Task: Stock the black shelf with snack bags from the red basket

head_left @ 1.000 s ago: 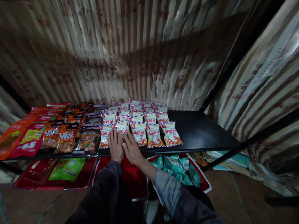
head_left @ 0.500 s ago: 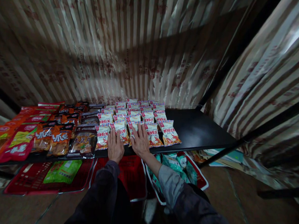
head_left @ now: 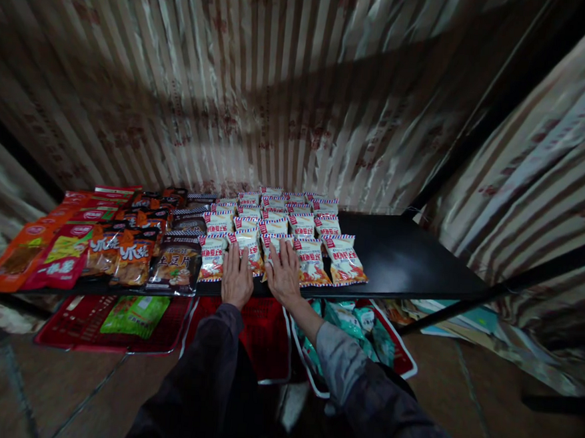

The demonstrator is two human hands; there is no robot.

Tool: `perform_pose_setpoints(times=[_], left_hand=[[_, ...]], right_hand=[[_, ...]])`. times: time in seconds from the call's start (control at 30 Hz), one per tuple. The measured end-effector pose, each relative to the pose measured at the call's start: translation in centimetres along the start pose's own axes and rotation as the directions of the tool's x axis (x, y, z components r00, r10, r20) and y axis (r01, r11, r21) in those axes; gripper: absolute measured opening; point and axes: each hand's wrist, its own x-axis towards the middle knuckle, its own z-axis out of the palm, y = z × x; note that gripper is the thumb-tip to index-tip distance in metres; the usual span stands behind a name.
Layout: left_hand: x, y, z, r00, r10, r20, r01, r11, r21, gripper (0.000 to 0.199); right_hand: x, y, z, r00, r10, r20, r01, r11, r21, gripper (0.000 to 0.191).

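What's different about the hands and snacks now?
The right hand moved right, away from the left hand, onto the next white packet. Neither hand grabbed anything. The left hand stayed low on its packet, and the green bag stayed put.

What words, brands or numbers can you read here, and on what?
"土豆片": front dark packet.
White packets: red lettering, too blurred to read surely.
Orange-and-black packets, pink packet, orange bag: lettering not surely readable.
Green packet, teal packets, striped sheeting: print too small or blurred.
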Motion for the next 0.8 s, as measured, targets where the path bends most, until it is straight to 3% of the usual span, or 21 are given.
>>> perform_pose_setpoints(times=[0.23, 0.33, 0.47, 0.6, 0.8], left_hand=[[-0.4, -0.2, -0.1, 0.996, -0.029, -0.087, 0.025, 0.999, -0.049, 0.053], [-0.8, -0.6, -0.5, 0.975, -0.135, -0.179, 0.126, 0.990, -0.063, 0.051], [-1.1, -2.0, -1.9, 0.912, -0.295, -0.284, 0.300, 0.953, -0.028, 0.050], [-0.7, -3.9, -3.6, 0.912, -0.343, -0.227, 0.354, 0.935, 0.012, 0.050], [-0.1, -6.0, -3.9, 0.922, -0.384, -0.055, 0.383, 0.923, -0.030, 0.049]], right_hand=[[-0.9, -0.5, -1.6, 0.995, -0.102, 0.010, 0.102, 0.995, -0.003, 0.054], [-1.7, -1.9, -2.1, 0.985, -0.173, 0.021, 0.171, 0.983, 0.060, 0.054], [-2.5, -4.8, -1.9, 0.964, -0.257, 0.070, 0.242, 0.955, 0.174, 0.052], [-2.5, -7.7, 0.1, 0.946, -0.293, 0.135, 0.230, 0.906, 0.355, 0.050], [-0.8, -11.0, 3.1, 0.963, -0.108, 0.248, -0.037, 0.855, 0.517, 0.053]])
